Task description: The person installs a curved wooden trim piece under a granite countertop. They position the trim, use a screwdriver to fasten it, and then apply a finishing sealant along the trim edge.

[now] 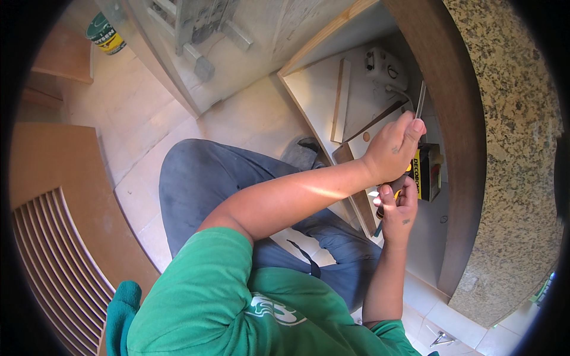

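- The left hand [395,148] reaches across the body into the open cabinet [457,118], fingers curled together and thumb raised; it lies just over the yellow-and-black can [426,172], and whether it grips anything cannot be told.
- The right hand [396,210] sits directly below the left, nearly touching it, fingers closed around a small tool with a yellow handle [396,194]; a dark shaft [377,228] pokes down from the fist.
- The can stands inside the cabinet, just right of both hands, partly hidden by them.
- A thin flat strip [420,99] rises above the left thumb.
- A white box with a cable [385,68] lies farther back in the cabinet, beside a wooden slat [341,101].
- A speckled granite slab [510,148] flanks the cabinet on the right.
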`<state>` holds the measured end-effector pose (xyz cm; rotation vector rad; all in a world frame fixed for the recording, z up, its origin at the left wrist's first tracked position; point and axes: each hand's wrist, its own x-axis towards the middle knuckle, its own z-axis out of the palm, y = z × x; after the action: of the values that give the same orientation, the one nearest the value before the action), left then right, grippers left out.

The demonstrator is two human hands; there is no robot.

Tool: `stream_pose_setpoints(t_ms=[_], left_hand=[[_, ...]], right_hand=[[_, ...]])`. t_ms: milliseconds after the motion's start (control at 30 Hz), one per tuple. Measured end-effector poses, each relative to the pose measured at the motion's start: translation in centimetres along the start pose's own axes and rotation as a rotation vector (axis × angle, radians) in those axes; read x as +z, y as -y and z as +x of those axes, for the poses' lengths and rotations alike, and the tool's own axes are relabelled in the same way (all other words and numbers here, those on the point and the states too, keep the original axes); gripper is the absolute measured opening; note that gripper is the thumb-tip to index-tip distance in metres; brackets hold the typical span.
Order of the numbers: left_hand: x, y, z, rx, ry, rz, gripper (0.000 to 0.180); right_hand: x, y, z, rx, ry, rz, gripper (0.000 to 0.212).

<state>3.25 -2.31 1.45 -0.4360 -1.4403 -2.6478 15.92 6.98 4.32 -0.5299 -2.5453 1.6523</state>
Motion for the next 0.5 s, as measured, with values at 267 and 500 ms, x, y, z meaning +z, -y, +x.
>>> stream_pose_setpoints(t_ms=[267,500], left_hand=[[0.2,0.1,-0.3,-0.004,0.003,0.0,0.048],[0.4,0.0,-0.3,-0.075,0.034,-0.048,0.051]], right_hand=[[0.3,0.1,0.0,-0.063,-0.009,-0.035,0.031],[0.3,0.5,0.4,-0.084,-0.021,-0.09,0.034]])
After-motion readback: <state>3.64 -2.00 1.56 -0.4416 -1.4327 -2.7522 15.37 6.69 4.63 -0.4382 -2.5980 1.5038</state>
